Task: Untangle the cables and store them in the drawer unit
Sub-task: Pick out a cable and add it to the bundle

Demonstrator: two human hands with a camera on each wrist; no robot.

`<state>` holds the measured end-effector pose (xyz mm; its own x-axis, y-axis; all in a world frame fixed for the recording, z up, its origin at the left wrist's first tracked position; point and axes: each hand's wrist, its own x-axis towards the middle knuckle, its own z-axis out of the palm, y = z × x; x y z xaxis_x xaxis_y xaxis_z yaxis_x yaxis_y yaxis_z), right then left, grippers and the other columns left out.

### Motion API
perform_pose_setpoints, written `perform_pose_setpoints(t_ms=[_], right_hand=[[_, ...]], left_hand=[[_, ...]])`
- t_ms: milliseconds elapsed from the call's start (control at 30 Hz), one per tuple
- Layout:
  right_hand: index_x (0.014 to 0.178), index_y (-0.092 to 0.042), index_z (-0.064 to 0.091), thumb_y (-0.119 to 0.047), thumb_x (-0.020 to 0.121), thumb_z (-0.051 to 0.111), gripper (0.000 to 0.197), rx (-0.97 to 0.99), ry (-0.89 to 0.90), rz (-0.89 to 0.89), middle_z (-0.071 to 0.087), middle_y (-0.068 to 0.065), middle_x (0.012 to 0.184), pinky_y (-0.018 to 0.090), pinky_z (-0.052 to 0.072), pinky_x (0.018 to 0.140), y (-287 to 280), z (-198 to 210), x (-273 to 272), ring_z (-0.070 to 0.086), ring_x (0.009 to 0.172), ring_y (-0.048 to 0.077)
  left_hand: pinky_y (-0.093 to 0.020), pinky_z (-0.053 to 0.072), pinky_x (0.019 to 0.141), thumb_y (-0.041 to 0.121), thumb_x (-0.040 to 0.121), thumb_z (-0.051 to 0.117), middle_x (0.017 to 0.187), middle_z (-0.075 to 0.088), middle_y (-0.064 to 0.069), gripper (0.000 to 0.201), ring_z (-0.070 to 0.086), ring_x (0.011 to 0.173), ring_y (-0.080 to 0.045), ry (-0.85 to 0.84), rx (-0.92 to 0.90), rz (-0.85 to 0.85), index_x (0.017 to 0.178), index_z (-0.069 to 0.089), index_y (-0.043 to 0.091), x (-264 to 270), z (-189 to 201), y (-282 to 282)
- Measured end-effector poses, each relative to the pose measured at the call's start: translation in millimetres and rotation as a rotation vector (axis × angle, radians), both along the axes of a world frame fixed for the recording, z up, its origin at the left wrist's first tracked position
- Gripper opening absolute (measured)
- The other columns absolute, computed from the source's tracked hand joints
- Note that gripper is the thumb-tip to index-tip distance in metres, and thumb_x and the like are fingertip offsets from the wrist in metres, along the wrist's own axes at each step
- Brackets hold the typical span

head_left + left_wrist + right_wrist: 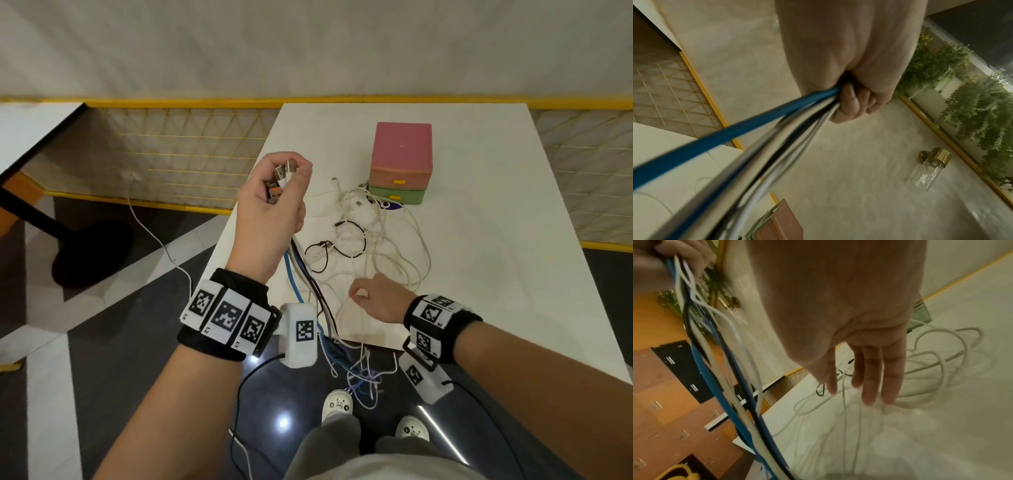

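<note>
My left hand (pixel 286 183) is raised above the table's left edge and grips a bundle of cable ends, with USB plugs (pixel 284 171) sticking out of the fist. The bundle (pixel 310 291) of blue, black and white cables hangs down past the table's front edge; up close the blue cable (pixel 735 134) runs from the fist (pixel 851 100). My right hand (pixel 358 294) is low over the table's front, fingers (pixel 871 378) straight, reaching onto thin white cables (pixel 941 356). A tangle of white and black cables (pixel 370 233) lies before the drawer unit (pixel 402 150), whose pink and green drawers are closed.
The white table (pixel 496 240) ends just in front of me, and cable ends dangle toward my shoes (pixel 337 404). A yellow mesh fence (pixel 178 154) runs behind. Another table with a black round base (pixel 92 250) stands to the left.
</note>
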<state>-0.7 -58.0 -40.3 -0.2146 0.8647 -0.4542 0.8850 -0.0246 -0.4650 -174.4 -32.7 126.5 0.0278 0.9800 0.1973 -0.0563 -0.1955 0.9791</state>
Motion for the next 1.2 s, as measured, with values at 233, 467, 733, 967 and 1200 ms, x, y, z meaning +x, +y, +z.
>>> perform_pose_setpoints(t_ms=[233,467,733,967,1200], right_hand=[[0.113,-0.01,0.064,-0.008,0.092,0.057,0.023,0.159,0.362,-0.27,0.062,0.005,0.116,0.008,0.041,0.077,27.2,1.9,-12.4,0.058,0.085,0.005],[0.123,-0.022,0.06,0.011,0.083,0.06,0.052,0.347,0.827,-0.188,0.048,-0.006,0.133,0.025,0.056,0.07,41.3,81.1,3.4,0.071,0.079,0.022],[0.094,-0.014,0.073,-0.025,0.085,0.066,0.016,-0.413,0.129,0.419,0.072,0.001,0.082,0.025,0.054,0.065,-21.4,39.0,31.3,0.062,0.063,0.006],[0.097,-0.015,0.062,-0.032,0.088,0.062,0.02,-0.136,-0.004,0.349,0.07,0.005,0.094,0.027,0.049,0.064,-8.3,41.8,30.2,0.061,0.067,0.011],[0.122,-0.014,0.046,-0.034,0.082,0.073,0.052,0.126,0.455,0.388,0.048,-0.005,0.109,0.008,0.039,0.075,1.8,56.2,-22.2,0.051,0.082,-0.007]], left_hand=[[-0.031,0.017,0.046,0.015,0.099,0.057,0.065,0.023,-0.017,0.007,0.018,0.053,-0.029,0.056,-0.009,-0.011,0.094,0.06,0.019,-9.0,-2.5,2.8],[-0.034,0.016,0.047,0.014,0.099,0.056,0.065,0.02,-0.021,0.009,0.016,0.054,-0.032,0.068,-0.005,0.02,0.093,0.061,0.019,-21.1,-5.2,8.2],[-0.027,0.019,0.045,0.015,0.098,0.057,0.069,0.02,-0.02,0.006,0.018,0.053,-0.024,0.053,-0.004,0.033,0.094,0.06,0.017,-18.7,0.4,17.5],[-0.026,0.018,0.045,0.014,0.098,0.056,0.067,0.02,-0.017,0.005,0.018,0.049,-0.02,0.055,-0.012,-0.045,0.096,0.06,0.016,-1.8,-0.8,13.2],[-0.019,0.023,0.044,0.018,0.094,0.059,0.051,0.03,0.003,0.004,0.024,0.04,-0.012,0.042,0.031,-0.351,0.092,0.062,0.018,27.8,7.9,-4.9]])
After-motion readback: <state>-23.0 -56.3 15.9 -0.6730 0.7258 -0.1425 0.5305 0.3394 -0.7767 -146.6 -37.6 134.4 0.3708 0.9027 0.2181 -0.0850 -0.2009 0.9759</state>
